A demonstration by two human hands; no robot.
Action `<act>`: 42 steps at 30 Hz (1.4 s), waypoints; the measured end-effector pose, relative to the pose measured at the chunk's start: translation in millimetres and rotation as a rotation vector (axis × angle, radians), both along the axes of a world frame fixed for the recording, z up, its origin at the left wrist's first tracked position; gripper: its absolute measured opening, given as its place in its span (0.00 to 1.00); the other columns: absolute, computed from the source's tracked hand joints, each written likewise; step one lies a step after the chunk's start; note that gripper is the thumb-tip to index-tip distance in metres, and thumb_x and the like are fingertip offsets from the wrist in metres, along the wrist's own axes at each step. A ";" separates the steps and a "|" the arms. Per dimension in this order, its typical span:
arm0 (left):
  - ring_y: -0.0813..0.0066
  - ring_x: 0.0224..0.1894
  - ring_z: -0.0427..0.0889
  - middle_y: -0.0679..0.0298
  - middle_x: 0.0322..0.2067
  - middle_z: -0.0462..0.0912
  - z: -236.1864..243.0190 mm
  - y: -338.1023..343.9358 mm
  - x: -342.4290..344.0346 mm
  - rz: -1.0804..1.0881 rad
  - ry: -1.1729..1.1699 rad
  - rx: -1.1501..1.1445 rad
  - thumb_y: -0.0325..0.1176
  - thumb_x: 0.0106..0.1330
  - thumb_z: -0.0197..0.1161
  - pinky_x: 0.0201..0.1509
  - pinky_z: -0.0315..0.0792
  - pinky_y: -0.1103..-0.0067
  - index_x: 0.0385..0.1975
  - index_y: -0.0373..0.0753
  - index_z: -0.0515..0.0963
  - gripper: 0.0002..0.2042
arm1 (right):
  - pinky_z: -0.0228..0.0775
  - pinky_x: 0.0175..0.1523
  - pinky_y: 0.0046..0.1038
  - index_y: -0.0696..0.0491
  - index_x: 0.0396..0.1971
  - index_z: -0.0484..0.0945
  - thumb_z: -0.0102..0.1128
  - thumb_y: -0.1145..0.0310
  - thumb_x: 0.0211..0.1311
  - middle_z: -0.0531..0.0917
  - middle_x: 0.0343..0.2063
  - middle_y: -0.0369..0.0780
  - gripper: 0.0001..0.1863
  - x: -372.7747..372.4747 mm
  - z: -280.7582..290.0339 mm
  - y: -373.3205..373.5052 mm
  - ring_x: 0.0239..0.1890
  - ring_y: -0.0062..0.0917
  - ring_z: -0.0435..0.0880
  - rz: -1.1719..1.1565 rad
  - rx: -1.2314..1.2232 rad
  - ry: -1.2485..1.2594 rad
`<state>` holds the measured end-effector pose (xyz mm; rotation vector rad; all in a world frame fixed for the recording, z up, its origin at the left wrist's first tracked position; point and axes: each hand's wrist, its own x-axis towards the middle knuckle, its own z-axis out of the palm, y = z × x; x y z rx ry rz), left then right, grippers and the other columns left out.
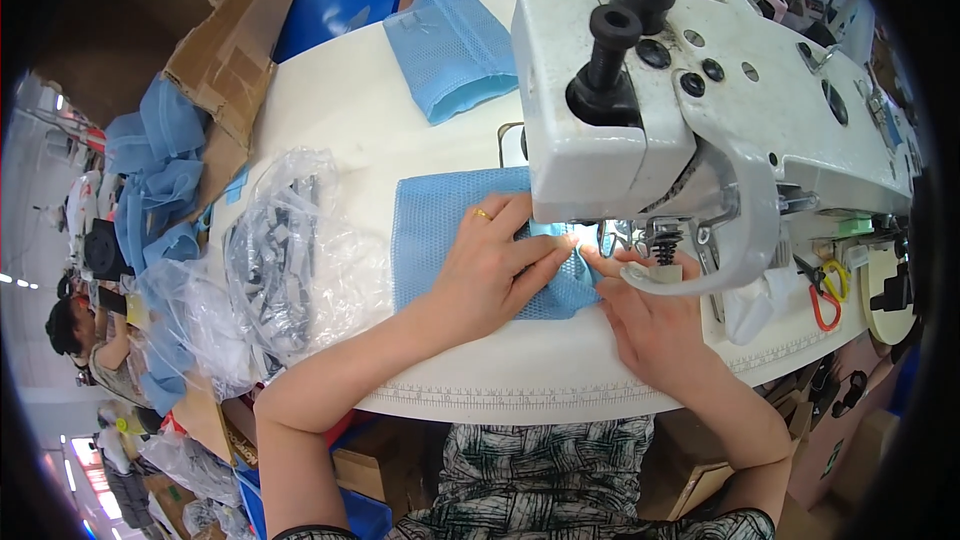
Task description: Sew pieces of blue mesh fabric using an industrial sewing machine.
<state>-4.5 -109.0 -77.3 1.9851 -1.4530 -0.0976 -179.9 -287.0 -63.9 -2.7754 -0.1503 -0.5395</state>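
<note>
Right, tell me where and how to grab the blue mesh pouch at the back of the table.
I'd pinch the blue mesh pouch by its near-left corner, coming from the left: it lies flat, with that corner out on the white tabletop, while its right corner sits close to the sewing machine head.

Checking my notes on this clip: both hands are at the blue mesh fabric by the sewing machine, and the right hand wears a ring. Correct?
Not quite: the ring is on the left hand, not the right hand, as the head view shows. The rest stands.
</note>
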 end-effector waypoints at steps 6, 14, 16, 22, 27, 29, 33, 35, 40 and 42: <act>0.57 0.52 0.75 0.59 0.47 0.80 6.0 0.3 1.8 -0.001 0.069 -0.020 0.33 0.65 0.71 0.53 0.67 0.66 0.43 0.39 0.88 0.10 | 0.60 0.62 0.48 0.50 0.43 0.74 0.67 0.77 0.56 0.85 0.61 0.36 0.16 0.5 -3.9 -2.1 0.55 0.34 0.84 -0.018 0.021 0.040; 0.61 0.48 0.78 0.66 0.45 0.81 30.3 9.2 17.9 -0.321 0.104 -0.053 0.34 0.62 0.71 0.52 0.67 0.66 0.39 0.40 0.84 0.09 | 0.64 0.58 0.44 0.49 0.49 0.83 0.71 0.70 0.54 0.86 0.48 0.32 0.19 3.0 -3.3 -4.2 0.45 0.32 0.78 -0.014 0.064 -0.115; 0.64 0.42 0.78 0.66 0.39 0.79 52.2 8.9 -0.3 -0.294 -0.039 0.021 0.31 0.60 0.69 0.47 0.66 0.69 0.35 0.40 0.80 0.07 | 0.63 0.59 0.44 0.49 0.48 0.84 0.72 0.69 0.53 0.86 0.46 0.32 0.20 3.0 -2.2 -4.6 0.45 0.32 0.78 -0.007 0.100 -0.094; 0.66 0.39 0.77 0.65 0.37 0.77 47.9 6.5 -34.5 -0.383 -0.167 0.150 0.32 0.63 0.67 0.44 0.65 0.71 0.35 0.42 0.79 0.05 | 0.61 0.61 0.43 0.48 0.41 0.86 0.75 0.66 0.49 0.84 0.42 0.30 0.16 -0.9 7.1 -3.3 0.44 0.32 0.77 0.109 0.134 -0.016; 0.61 0.44 0.77 0.61 0.44 0.78 50.3 10.4 -14.4 -0.216 -0.062 0.139 0.37 0.66 0.69 0.50 0.66 0.66 0.42 0.39 0.81 0.11 | 0.60 0.61 0.41 0.47 0.36 0.88 0.73 0.68 0.50 0.84 0.41 0.27 0.11 -2.0 4.5 -6.5 0.42 0.30 0.76 0.182 0.164 -0.050; 0.57 0.47 0.78 0.59 0.48 0.80 49.2 9.7 -12.8 -0.097 -0.091 0.172 0.37 0.66 0.71 0.54 0.66 0.63 0.47 0.38 0.83 0.15 | 0.59 0.60 0.40 0.47 0.34 0.88 0.72 0.70 0.51 0.84 0.39 0.25 0.09 -1.6 6.5 -5.3 0.41 0.28 0.76 0.181 0.179 -0.066; 0.56 0.50 0.76 0.58 0.48 0.79 46.6 6.9 -20.8 -0.065 0.020 0.161 0.37 0.70 0.69 0.53 0.67 0.64 0.48 0.38 0.84 0.12 | 0.60 0.58 0.39 0.47 0.34 0.89 0.72 0.70 0.51 0.85 0.39 0.25 0.09 -4.6 5.2 -7.6 0.39 0.27 0.75 0.169 0.167 -0.107; 0.56 0.49 0.76 0.58 0.47 0.79 44.5 3.3 -24.1 -0.037 0.108 0.143 0.36 0.71 0.69 0.52 0.68 0.65 0.47 0.38 0.84 0.11 | 0.61 0.57 0.39 0.47 0.35 0.89 0.73 0.69 0.51 0.86 0.40 0.26 0.09 -2.8 2.9 -6.1 0.40 0.25 0.78 0.179 0.142 -0.171; 0.62 0.45 0.74 0.63 0.38 0.74 42.8 -14.6 -34.9 0.180 0.589 0.171 0.40 0.65 0.70 0.55 0.56 0.65 0.30 0.40 0.85 0.09 | 0.62 0.56 0.39 0.47 0.36 0.89 0.73 0.69 0.50 0.86 0.42 0.27 0.11 -2.7 2.3 -2.3 0.45 0.25 0.81 0.183 0.047 -0.220; 0.61 0.46 0.74 0.64 0.39 0.75 43.6 -16.5 -34.8 0.193 0.563 0.210 0.39 0.64 0.70 0.55 0.57 0.62 0.28 0.41 0.85 0.09 | 0.63 0.56 0.39 0.47 0.36 0.89 0.73 0.69 0.50 0.86 0.43 0.28 0.11 -3.3 2.1 -1.3 0.47 0.25 0.82 0.173 0.018 -0.225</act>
